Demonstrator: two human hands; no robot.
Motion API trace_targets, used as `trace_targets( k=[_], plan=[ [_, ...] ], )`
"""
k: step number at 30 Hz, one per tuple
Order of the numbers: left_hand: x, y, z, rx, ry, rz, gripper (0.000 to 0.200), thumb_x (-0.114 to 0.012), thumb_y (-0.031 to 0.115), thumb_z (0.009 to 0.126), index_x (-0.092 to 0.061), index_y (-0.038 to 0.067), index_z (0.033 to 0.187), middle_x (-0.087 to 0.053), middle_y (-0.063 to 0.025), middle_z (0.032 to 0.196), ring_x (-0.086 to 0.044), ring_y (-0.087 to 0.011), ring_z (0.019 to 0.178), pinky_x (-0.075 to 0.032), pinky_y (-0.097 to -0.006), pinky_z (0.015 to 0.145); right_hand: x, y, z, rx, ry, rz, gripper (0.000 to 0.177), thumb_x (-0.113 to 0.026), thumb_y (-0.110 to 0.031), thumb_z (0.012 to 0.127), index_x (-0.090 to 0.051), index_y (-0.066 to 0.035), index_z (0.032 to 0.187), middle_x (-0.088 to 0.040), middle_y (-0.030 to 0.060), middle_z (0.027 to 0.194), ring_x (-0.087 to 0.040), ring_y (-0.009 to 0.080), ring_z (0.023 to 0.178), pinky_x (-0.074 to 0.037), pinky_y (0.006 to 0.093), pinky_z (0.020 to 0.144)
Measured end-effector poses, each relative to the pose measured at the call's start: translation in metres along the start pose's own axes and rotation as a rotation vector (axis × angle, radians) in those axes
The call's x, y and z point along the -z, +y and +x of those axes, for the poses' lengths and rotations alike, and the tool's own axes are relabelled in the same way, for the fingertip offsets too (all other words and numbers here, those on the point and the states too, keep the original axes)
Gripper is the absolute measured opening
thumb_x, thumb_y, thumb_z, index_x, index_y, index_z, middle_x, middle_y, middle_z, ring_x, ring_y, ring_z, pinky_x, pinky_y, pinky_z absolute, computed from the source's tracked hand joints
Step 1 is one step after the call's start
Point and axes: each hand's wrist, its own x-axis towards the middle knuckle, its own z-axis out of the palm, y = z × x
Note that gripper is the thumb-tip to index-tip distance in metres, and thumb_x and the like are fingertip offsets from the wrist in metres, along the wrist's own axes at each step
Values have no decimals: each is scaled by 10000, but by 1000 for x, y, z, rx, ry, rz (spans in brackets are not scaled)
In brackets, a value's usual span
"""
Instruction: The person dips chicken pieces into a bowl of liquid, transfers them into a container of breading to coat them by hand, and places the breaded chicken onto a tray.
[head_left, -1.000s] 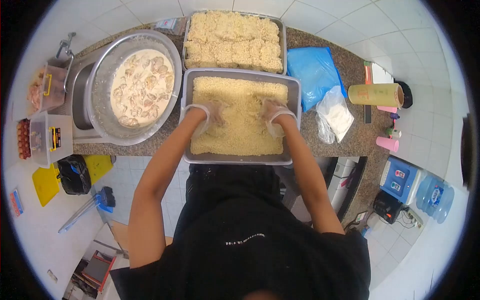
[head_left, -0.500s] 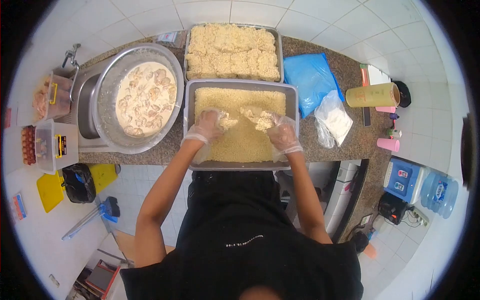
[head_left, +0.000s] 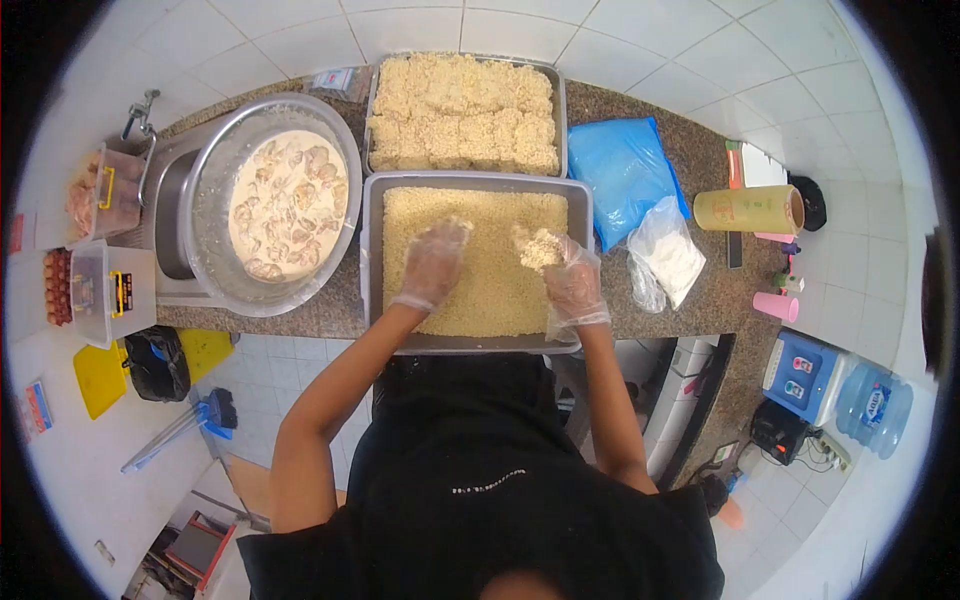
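Both my hands wear clear plastic gloves and are over a grey tray (head_left: 374, 270) of pale breadcrumbs (head_left: 480, 315). My right hand (head_left: 575, 283) is closed around a crumb-coated piece of meat (head_left: 541, 250) that sticks out to its left. With its back turned up, my left hand (head_left: 434, 265) is curled over the crumbs. A bit of crumb coating shows at its fingertips, and the palm hides most of what it holds. Behind this tray, a second tray (head_left: 563, 115) holds rows of crumb-coated pieces (head_left: 465, 110).
On the left, a large metal bowl (head_left: 205, 230) of meat in white batter (head_left: 290, 205) rests partly over the sink (head_left: 175, 220). To the right lie a blue plastic bag (head_left: 625, 170), a clear bag of white powder (head_left: 670, 260) and a roll of film (head_left: 745, 208).
My left hand has turned its back upward and moved slightly right, covering its piece. My right hand stays on the tray's right side, still gripping a coated piece. The view has shifted slightly.
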Motion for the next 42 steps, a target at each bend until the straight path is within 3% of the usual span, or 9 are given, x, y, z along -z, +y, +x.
trace_targets(
  k=[5, 11, 14, 16, 23, 29, 32, 39, 42],
  plan=[
    [-6, -7, -14, 214, 270, 142, 467, -610, 228, 787, -551, -65, 1146, -568, -216, 1186, -568, -369, 1059, -447, -395, 937, 1, 8, 3, 50, 51, 5, 366, -592, -144, 727, -642, -67, 1081, -638, 220, 783, -624, 387, 745, -497, 442, 681],
    [5, -38, -3, 539, 20, -594, 548, -701, 248, 723, -569, -45, 1166, -622, -257, 1049, -599, -385, 984, -458, -403, 905, 0, -1, 1, 65, 125, 50, 368, -603, -115, 722, -638, -51, 1083, -662, 196, 847, -643, 357, 752, -511, 407, 678],
    [33, -36, -3, 429, -116, -541, 445, -693, 228, 733, -624, -6, 1105, -637, -248, 1012, -608, -367, 975, -462, -392, 897, 4, -4, -2, 75, 140, 119, 372, -597, -64, 718, -631, -27, 1086, -656, 176, 796, -645, 323, 704, -510, 375, 643],
    [57, -23, -10, 84, 213, -485, 336, -711, 163, 716, -665, 19, 1016, -657, -217, 974, -648, -314, 914, -497, -375, 796, 4, 1, -4, 79, 173, 221, 387, -593, -55, 722, -624, -36, 1107, -666, 147, 806, -647, 268, 687, -508, 361, 619],
    [119, 21, 28, 27, 127, -391, 275, -659, 84, 749, -665, 24, 1017, -666, -188, 964, -646, -318, 875, -501, -380, 794, 40, -19, 48, 284, 159, 73, 387, -572, -51, 738, -611, -26, 1123, -688, 119, 904, -645, 222, 700, -521, 339, 628],
    [140, 7, 140, -90, 89, -336, 226, -621, 93, 771, -651, 9, 979, -651, -198, 842, -629, -306, 744, -503, -385, 748, 70, -27, 148, 251, 192, 30, 460, -547, -148, 751, -569, -7, 1188, -644, 239, 907, -641, 343, 804, -523, 401, 759],
    [143, -6, 194, -208, 72, -354, 174, -641, 137, 779, -598, -22, 835, -589, -197, 750, -579, -315, 705, -495, -412, 711, 74, -12, 197, 181, -75, -71, 431, -505, -140, 756, -561, 62, 1133, -620, 293, 932, -613, 408, 903, -477, 446, 856],
    [119, -58, 330, -15, -454, -244, 585, -589, 278, 856, -402, 35, 1354, -423, -205, 1367, -435, -326, 1242, -355, -379, 1060, 72, 22, 335, -233, -584, -152, 531, -597, -245, 839, -464, 24, 1278, -560, 213, 1205, -549, 331, 1067, -408, 404, 968],
    [79, -73, 362, 32, -460, -135, 671, -548, 318, 879, -288, 51, 1437, -292, -176, 1484, -305, -304, 1362, -274, -372, 1127, -1, 107, 383, -130, -369, -77, 517, -590, -164, 795, -482, 31, 1261, -566, 208, 1202, -555, 327, 1074, -420, 399, 947]
  ],
)
